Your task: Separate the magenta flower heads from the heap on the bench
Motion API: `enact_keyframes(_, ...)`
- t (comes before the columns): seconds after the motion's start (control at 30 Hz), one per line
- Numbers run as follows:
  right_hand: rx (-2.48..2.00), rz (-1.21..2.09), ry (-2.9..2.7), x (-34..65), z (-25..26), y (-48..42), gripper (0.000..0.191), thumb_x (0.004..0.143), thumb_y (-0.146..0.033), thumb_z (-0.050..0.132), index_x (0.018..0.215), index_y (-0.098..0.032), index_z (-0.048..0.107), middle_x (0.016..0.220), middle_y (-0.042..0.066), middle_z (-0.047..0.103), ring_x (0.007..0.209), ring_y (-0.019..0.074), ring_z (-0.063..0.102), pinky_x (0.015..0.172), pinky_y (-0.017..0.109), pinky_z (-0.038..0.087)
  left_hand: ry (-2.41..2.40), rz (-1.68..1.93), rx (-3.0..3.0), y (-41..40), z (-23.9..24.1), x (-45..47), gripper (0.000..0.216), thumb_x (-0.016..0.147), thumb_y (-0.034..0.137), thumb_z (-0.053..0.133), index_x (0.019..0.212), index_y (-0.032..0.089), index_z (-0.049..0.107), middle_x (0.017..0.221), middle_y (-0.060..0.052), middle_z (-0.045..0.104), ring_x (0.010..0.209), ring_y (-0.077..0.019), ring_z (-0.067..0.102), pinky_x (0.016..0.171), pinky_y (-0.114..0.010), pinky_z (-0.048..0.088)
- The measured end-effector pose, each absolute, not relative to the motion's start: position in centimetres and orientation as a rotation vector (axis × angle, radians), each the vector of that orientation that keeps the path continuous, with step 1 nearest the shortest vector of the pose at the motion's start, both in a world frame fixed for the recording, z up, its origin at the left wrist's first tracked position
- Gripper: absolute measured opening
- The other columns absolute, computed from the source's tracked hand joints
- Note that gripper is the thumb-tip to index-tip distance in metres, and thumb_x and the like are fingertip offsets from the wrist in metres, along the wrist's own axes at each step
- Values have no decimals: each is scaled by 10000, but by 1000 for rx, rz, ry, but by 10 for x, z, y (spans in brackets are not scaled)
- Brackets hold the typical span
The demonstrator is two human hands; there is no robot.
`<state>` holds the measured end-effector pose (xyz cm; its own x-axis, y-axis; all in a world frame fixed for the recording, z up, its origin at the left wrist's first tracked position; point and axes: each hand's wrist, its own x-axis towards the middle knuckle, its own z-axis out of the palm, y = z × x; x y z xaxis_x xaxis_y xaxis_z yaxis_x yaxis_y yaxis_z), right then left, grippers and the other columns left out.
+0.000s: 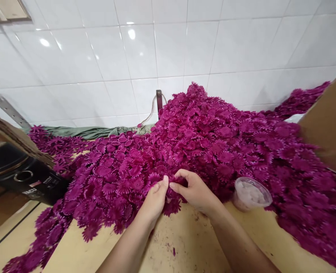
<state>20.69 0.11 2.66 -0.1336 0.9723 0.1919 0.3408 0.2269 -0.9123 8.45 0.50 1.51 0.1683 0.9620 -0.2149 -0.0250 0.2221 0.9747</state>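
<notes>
Just above the table's near part, my left hand (156,195) and my right hand (197,189) meet at the front edge of a big heap of magenta fabric-like flowers (207,140). Both hands are closed, thumbs against fingers, on one magenta flower (172,204) whose petals show between and below them. The fingers cover most of it. Loose flower layers with toothed petals surround the hands. Right of my right hand stands a clear plastic cup (250,193) with whitish, translucent contents.
A black cylindrical container (25,174) leans at the left by a cardboard box (11,131). Another cardboard panel (327,125) rises at the right. Behind the heap are a green cloth (85,131), a metal bracket (159,100) and the tiled wall (170,49). Magenta scraps lie on the yellowish tabletop (185,242).
</notes>
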Motion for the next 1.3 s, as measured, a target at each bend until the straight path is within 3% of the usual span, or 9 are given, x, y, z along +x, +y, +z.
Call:
enact_keyframes(0.23,-1537,481,-1510,216,24,13,114,720,-215,455,607,-198,446,592,-7,530,574,144,483,588,270,371,1021,888,1420,-4,19,79,334,666,498,566,657,171,502,629,24,479,620,-120,433,610,-236,374)
enact_keyframes(0.37,-1605,288,-1328,231,25,27,72,724,-206,426,665,-201,467,643,26,561,631,181,519,628,307,399,1013,892,1404,-7,24,73,327,676,473,568,596,175,458,587,39,422,583,-103,386,576,-215,349)
enact_keyframes(0.5,-1496,428,-1399,236,23,26,167,728,-192,428,839,-163,549,863,86,617,843,206,560,800,359,411,1071,1044,1217,3,16,74,402,615,500,612,525,176,390,516,71,330,517,-76,302,528,-200,303)
enact_keyframes(0.63,-1366,677,-1492,222,25,11,353,732,-289,510,1062,-166,532,1094,103,568,1007,196,524,881,352,393,1061,1066,1084,12,11,81,432,549,533,648,520,168,418,489,79,356,485,-66,310,514,-202,306)
enact_keyframes(0.77,-1256,951,-1592,209,28,0,204,712,-266,539,880,-166,597,856,47,640,784,158,587,715,285,458,1052,1047,1048,13,13,85,479,539,625,592,533,163,465,477,57,414,488,-90,385,515,-222,337)
enact_keyframes(0.9,-1325,792,-1590,206,25,3,58,679,-147,494,662,-175,542,622,-11,578,599,127,530,581,246,419,1077,991,1193,10,12,84,477,616,634,518,537,169,451,494,48,425,484,-88,376,499,-216,326)
enact_keyframes(1.17,-1593,248,-1332,223,22,28,78,650,-131,459,634,-207,458,597,-1,533,570,155,496,591,282,397,993,946,1420,-3,21,79,332,656,499,580,652,169,545,678,-14,580,717,-164,521,696,-262,418)
enact_keyframes(1.3,-1582,210,-1299,240,22,41,110,640,-118,470,717,-185,510,697,36,570,681,184,539,687,327,427,949,924,1361,-4,20,74,300,653,465,600,685,170,560,724,-22,602,749,-168,539,746,-275,418)
